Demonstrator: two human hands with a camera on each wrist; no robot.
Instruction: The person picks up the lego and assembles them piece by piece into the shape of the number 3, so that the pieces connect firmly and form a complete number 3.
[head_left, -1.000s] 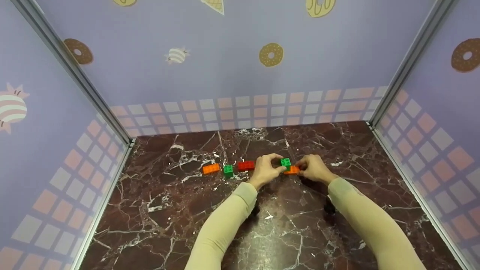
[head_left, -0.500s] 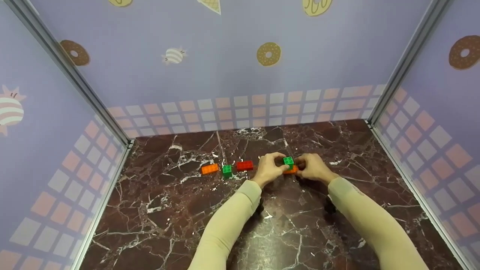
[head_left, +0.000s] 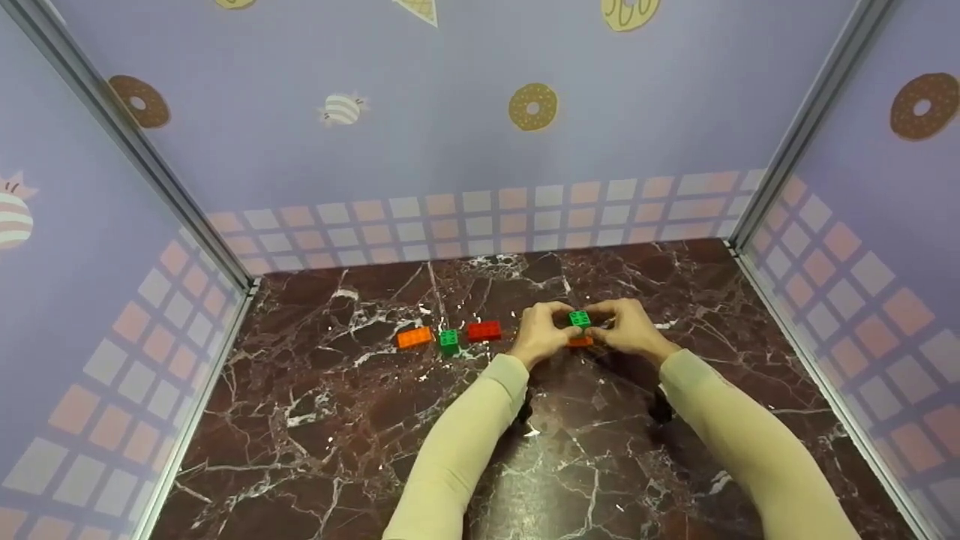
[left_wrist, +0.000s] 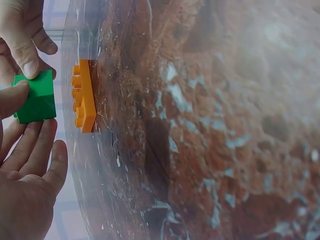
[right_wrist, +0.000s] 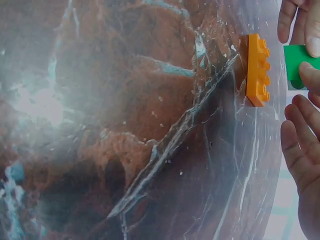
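A green brick (head_left: 580,319) is held off the table, between both hands. My left hand (head_left: 541,334) pinches it from the left, thumb on its near face. From the right, my right hand (head_left: 626,326) also holds it, its thumb on the near face. In the left wrist view the green brick (left_wrist: 35,97) hangs apart from and above an orange brick (left_wrist: 87,97), which stands studs up on the table. The right wrist view shows the same orange brick (right_wrist: 256,70), with no fingers on it. The fingertips behind the green brick are partly hidden.
Left of the hands lie a red brick (head_left: 484,331), another green brick (head_left: 448,341) and another orange brick (head_left: 414,337), in a loose row. The dark marbled table (head_left: 337,435) is enclosed by a patterned back wall (head_left: 435,150) and side walls.
My right hand has left the orange brick and risen to the green brick. My left hand has brought the green brick slightly right, over the orange one. The head view has shifted a little.
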